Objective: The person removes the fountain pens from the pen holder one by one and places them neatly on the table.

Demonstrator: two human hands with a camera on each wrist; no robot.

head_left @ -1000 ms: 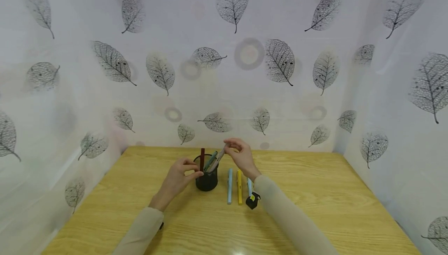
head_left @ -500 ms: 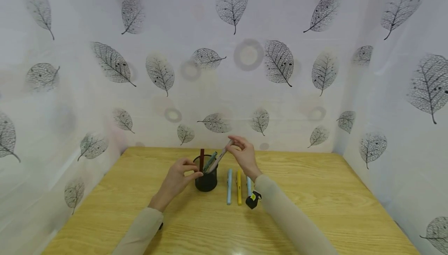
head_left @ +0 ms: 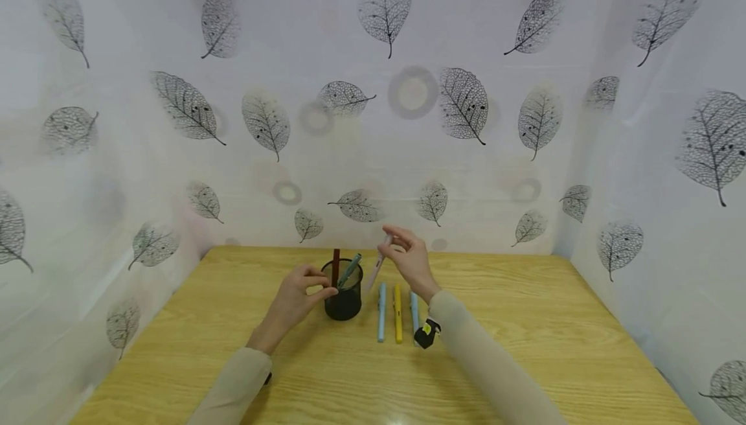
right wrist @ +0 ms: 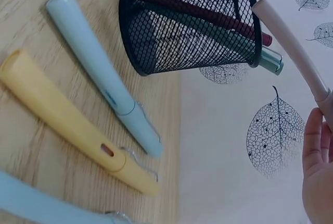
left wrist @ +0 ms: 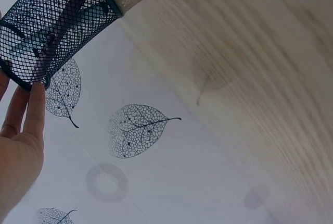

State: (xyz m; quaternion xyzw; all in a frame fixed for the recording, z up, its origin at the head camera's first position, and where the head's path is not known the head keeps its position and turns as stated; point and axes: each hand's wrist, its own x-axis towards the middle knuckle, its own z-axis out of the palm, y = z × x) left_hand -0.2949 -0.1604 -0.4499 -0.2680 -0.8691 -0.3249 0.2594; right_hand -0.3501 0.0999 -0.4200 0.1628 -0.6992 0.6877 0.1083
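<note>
My left hand [head_left: 300, 295] pinches the near left rim of a black mesh pen holder [head_left: 342, 305]; in the left wrist view its fingertips [left wrist: 35, 104] lie at that rim. Inside the holder lean a dark red pen [head_left: 336, 266] and a green pen [head_left: 350, 271]. My right hand [head_left: 408, 260] pinches a pale pinkish pen [head_left: 377, 268] by its upper end, just right of the holder. In the right wrist view the lower end of this pale pen [right wrist: 291, 44] is outside the holder, near its rim.
Right of the holder, a light blue pen [head_left: 381, 311], a yellow pen [head_left: 398, 315] and another light blue pen [head_left: 414, 308] lie side by side on the wooden table [head_left: 326, 379]. The right wrist's black device [head_left: 427, 333] partly covers the last one. A leaf-patterned curtain [head_left: 373, 153] surrounds the table.
My right hand has drawn the pale pen up and rightward out of the holder, and the pen now stands steeper. The left hand has stayed at the rim.
</note>
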